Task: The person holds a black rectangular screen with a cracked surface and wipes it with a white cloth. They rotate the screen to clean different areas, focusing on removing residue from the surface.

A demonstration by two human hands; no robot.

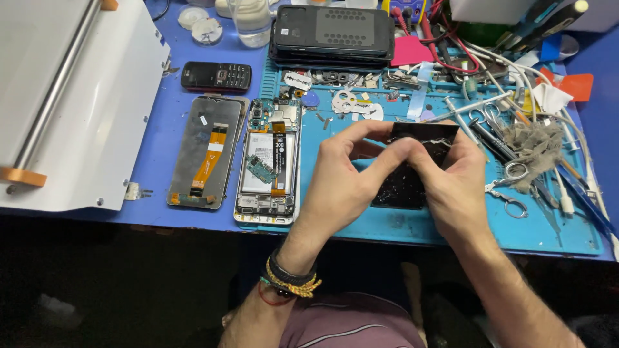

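— While we look down at our work mat [412,229], what do we have in our hands?

— We hold a black phone back cover [412,171]. It has bits of white glue stuck on it. It sits between our two hands, just above the blue mat.

— What is our left hand [345,177] doing?

— Our left hand is curled around the left side of the cover. The fingers pinch it near the top edge. We wear bands on that wrist.

— And our right hand [454,180]?

— Our right hand grips the right side of the cover. The thumb meets the left fingers near the top middle.

— What lies beside us?

— Just to the left of our left hand lies an open phone [267,161]. We can see its insides and an orange strip. Left of that lies a phone screen [206,151], face down, with an orange cable on its back. Above it rests a small black button phone [216,76].

— And on the right?

— Near our right hand we see scissors [509,187], tweezers [480,106] and a grey fluffy wad [534,145]. Wires lie farther up.

— What is at the top?

— A stack of dark phones [332,32] sits at the top of the mat, well apart from our hands. A big white machine [71,96] stands far to the left on the blue table [174,87].
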